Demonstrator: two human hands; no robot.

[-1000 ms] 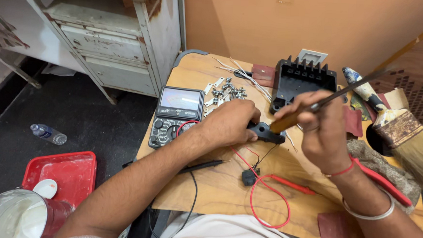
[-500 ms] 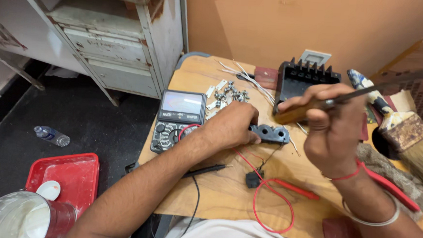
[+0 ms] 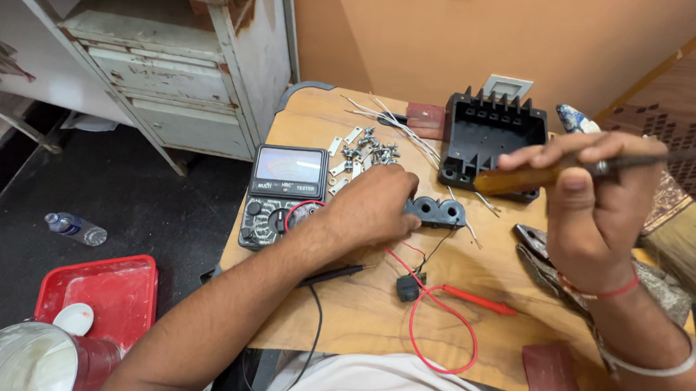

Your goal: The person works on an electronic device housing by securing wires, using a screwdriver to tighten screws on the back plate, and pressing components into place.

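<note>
Wooden table [image 3: 357, 315], your work surface; grey metal cabinet [image 3: 172, 75] beyond its left edge, red tray [image 3: 112, 294] on the floor below; black finned housing [image 3: 494, 136] at the far side, rigid plastic by the look; analog multimeter [image 3: 284, 196] just left of your left hand, its red lead [image 3: 436, 335] looped toward you; paintbrush [image 3: 679, 237] at the right edge; your right hand [image 3: 593, 208] raised above the table, fingers closed around a screwdriver [image 3: 539, 175] with an amber handle, shaft running right; your left hand [image 3: 371, 209] curled down over the left end of a small black connector block [image 3: 438, 212] at table centre; the block is likely light, stiff and prone to skid, so pin it by its flat ends, clear of the thin wires; loose metal terminals [image 3: 362, 150] scattered behind, small and easily lost.
</note>
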